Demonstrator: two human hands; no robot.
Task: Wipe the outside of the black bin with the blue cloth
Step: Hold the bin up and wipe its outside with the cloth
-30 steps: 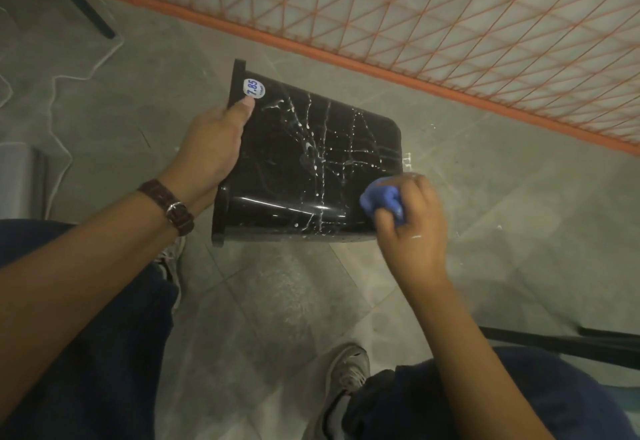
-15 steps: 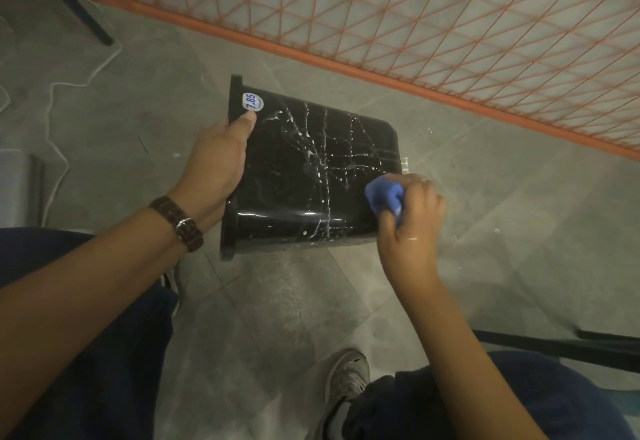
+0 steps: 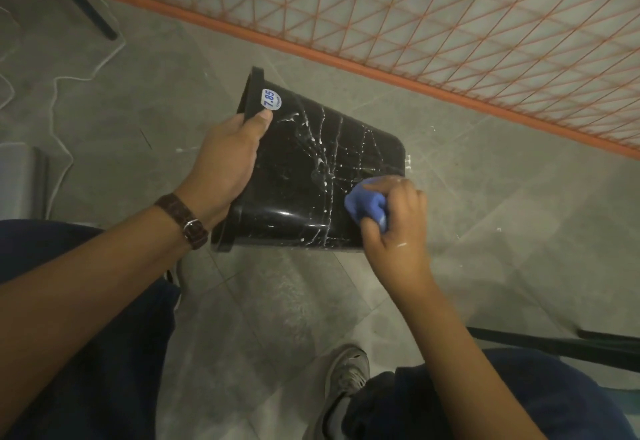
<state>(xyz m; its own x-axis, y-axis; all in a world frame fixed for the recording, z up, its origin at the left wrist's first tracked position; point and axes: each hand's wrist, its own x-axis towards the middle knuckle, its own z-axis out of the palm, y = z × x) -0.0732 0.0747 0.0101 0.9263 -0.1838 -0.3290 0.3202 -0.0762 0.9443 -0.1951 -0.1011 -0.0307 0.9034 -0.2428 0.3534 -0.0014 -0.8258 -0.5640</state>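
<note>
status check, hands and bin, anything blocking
Left hand grips black bin at its rim. Right hand presses blue cloth near its base; white streaks remain. Nothing in the way.

A brown leather watch strap (image 3: 182, 217) on the left wrist, dark navy trousers (image 3: 86, 353), grey sneakers (image 3: 343, 380).

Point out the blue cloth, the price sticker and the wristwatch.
blue cloth (image 3: 366, 204): head view, bunched middle.
price sticker (image 3: 271, 98): head view, printed face.
wristwatch (image 3: 183, 219): head view, brown strap.

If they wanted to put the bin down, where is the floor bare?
Bare floor lies right of the black bin, up to the orange mesh fence. Another patch lies between the knees, beside the shoe. Left is crowded: a white cable.
</note>
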